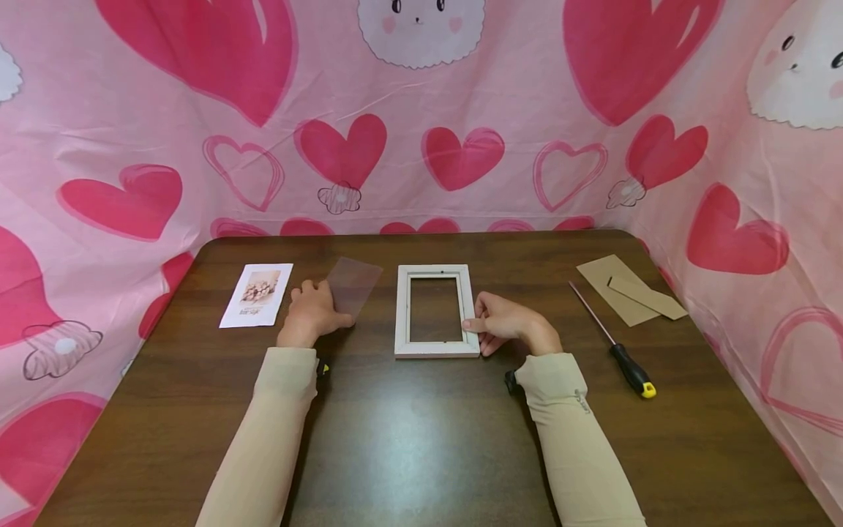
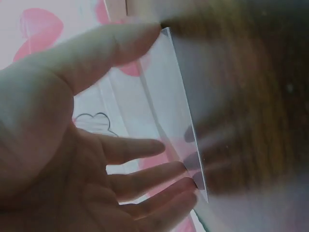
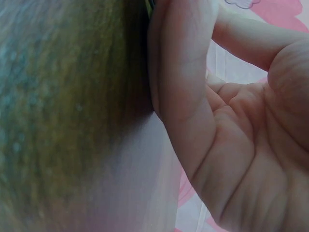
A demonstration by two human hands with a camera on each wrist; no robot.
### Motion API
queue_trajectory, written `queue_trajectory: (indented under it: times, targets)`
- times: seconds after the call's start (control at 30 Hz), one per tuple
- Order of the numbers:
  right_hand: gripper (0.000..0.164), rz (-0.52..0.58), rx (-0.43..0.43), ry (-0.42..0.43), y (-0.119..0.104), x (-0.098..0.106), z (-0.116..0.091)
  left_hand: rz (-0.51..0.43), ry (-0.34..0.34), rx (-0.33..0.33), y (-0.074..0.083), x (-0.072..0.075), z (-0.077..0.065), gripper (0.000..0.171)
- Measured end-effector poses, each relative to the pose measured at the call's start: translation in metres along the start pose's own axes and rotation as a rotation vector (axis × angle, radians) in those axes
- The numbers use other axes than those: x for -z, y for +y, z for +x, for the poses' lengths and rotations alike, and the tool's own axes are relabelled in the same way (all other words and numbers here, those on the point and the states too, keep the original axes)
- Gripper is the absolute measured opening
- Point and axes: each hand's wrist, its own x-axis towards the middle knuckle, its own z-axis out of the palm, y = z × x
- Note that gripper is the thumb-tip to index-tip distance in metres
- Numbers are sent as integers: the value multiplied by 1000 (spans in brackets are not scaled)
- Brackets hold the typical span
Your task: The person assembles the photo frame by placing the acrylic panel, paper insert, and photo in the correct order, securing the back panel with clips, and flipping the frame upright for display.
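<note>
Head view: right hand (image 1: 503, 322) at centre frame, fingers pinching the white frame's (image 1: 435, 311) right rail, flat on the surface (image 1: 408, 439). Left hand (image 1: 315, 311), fingers pinching the clear sheet (image 1: 354, 284) by its near edge, tilted. Best to hold by the edges, frame kept steady. Screwdriver (image 1: 612, 342) right; photo (image 1: 258, 294) left.

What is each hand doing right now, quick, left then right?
Left hand: its grip pinches the clear sheet by the edge.
Right hand: fingers curled on the white frame at its right side.
</note>
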Motion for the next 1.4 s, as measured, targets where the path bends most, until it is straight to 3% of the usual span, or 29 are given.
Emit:
queue_trajectory:
  times: [0.13, 0.37, 0.67, 1.03, 1.4]
  targets:
    - [30, -1, 1, 1, 0, 0, 1, 27, -19, -2, 6, -3, -1, 78]
    - [30, -4, 1, 1, 1, 0, 0, 79, 6, -32, 15, -9, -1, 52]
    - [30, -10, 0, 2, 1, 0, 0, 93, 35, -94, 27, -14, -6, 57]
    - [31, -15, 1, 1, 1, 0, -1, 127, 31, -69, 33, -17, -7, 59]
    - [30, -9, -3, 3, -1, 0, -1, 36, 48, -38, 28, -3, -6, 48]
